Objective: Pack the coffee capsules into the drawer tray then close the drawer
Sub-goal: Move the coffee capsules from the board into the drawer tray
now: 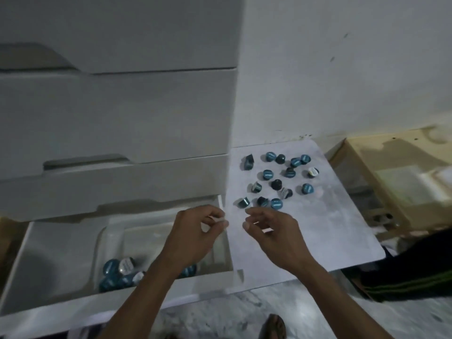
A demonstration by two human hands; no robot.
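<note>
Both my hands hover empty: left hand [195, 236] over the right edge of the open drawer [44, 270], right hand [271, 236] over the white sheet's [342, 228] near-left part, fingers loosely curled on each. Loose capsules [276, 182] are scattered on the sheet's far-left half. Packed capsules [117, 272] sit at the drawer tray's [102, 241] near edge
</note>
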